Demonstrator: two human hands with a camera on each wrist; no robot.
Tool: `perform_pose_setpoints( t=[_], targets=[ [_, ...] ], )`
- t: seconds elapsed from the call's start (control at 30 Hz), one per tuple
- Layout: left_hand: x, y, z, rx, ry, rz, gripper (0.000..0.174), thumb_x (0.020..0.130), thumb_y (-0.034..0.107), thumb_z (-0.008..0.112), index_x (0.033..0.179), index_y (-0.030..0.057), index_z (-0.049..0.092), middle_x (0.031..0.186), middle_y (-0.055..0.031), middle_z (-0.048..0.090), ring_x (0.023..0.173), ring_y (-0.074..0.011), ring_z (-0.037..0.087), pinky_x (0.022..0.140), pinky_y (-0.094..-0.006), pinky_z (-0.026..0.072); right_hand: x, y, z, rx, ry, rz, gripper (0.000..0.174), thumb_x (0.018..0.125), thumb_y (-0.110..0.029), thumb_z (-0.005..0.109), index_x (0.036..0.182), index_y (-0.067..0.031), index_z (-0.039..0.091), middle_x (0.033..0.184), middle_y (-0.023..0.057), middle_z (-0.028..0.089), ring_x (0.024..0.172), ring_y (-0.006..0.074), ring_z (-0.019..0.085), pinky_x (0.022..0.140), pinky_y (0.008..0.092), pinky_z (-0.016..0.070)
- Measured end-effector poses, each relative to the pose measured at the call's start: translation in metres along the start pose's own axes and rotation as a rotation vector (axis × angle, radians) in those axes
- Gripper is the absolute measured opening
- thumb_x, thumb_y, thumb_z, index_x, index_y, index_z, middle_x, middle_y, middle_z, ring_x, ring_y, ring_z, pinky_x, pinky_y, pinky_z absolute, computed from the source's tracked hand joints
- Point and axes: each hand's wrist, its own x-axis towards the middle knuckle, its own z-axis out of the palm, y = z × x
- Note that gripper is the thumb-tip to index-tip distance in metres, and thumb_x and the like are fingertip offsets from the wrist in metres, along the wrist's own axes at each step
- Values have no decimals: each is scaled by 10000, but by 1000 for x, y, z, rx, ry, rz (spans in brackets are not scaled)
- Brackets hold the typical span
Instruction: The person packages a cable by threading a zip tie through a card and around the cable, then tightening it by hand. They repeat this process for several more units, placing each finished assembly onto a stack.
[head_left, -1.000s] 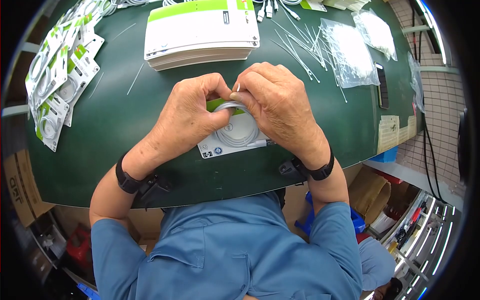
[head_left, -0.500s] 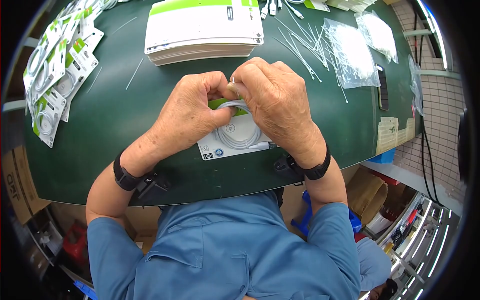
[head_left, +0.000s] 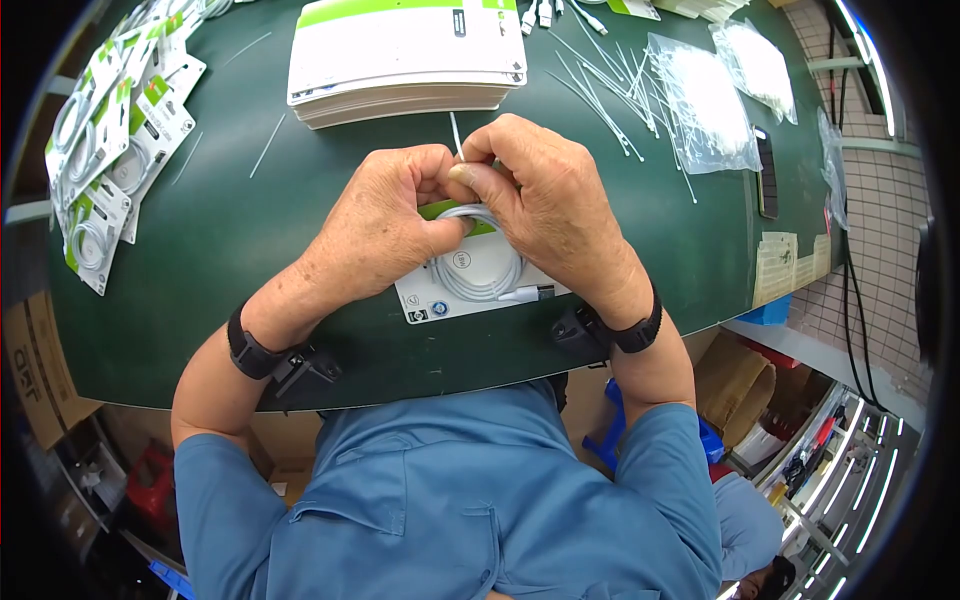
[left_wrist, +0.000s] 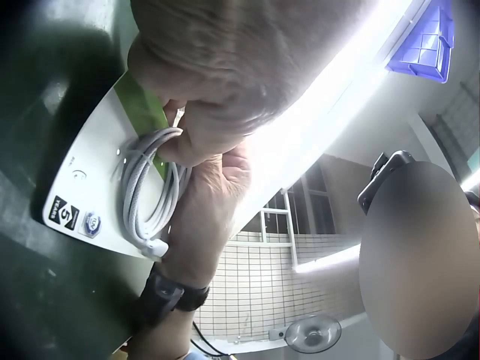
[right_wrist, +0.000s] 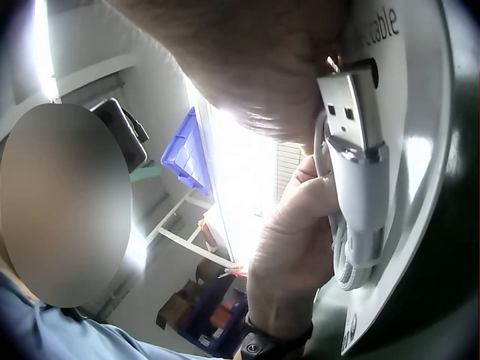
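Observation:
A white coiled USB cable [left_wrist: 132,191] lies against a white and green packaging card [head_left: 490,255]. My left hand [head_left: 375,220] holds coil and card at the top edge, its thumb over the coil and its other fingers curled. Close beside it, my right hand [head_left: 550,195] pinches a thin white cable tie [head_left: 457,135] between thumb and forefinger; the tie's end sticks up past the fingertips. In the right wrist view the cable's metal USB plug [right_wrist: 352,112] sits near a hole in the card. Where the tie passes round the coil is hidden by the fingers.
A stack of cards [head_left: 405,60] stands ahead on the green table [head_left: 400,365]. Carded cables [head_left: 100,170] pile up at left. Loose cable ties [head_left: 615,100], bags of ties [head_left: 705,110] and a phone [head_left: 767,175] lie at right; more USB plugs [head_left: 545,15] lie at the back.
The white tie now extends well above the right fingertips, where only a short tip showed before. The right hand has shifted slightly left; the left hand still holds the coil and card.

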Motion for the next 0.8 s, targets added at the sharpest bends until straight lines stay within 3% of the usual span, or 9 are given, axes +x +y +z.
perform_pose_setpoints(
  t=[0.23, 0.6, 0.8],
  targets=[
    [2, -7, -4, 25, -18, -21, 115, 844, -78, 679, 933, -17, 637, 936, -67, 746, 910, -93, 707, 790, -278, 598, -1, 4, 1, 157, -3, 98, 135, 917, 14, 749, 1046, 12, 709, 889, 109, 712, 743, 204, 707, 636, 314, 552],
    [2, -1, 0, 30, 20, -12, 143, 822, -79, 704, 925, -14, 627, 936, -53, 728, 927, -85, 692, 794, -278, 585, 3, -2, -11, 76, 43, -85, 195, 868, 44, 793, 1045, -40, 798, 879, 94, 716, 750, 188, 701, 643, 296, 550],
    [3, 3, -4, 141, -4, -26, 175, 829, -71, 703, 966, -5, 616, 931, -53, 733, 942, -108, 717, 791, -278, 589, 0, -12, -19, 191, -60, -35, 236, 856, 47, 795, 1073, -45, 812, 872, 98, 729, 738, 168, 696, 637, 278, 541]
  ],
)
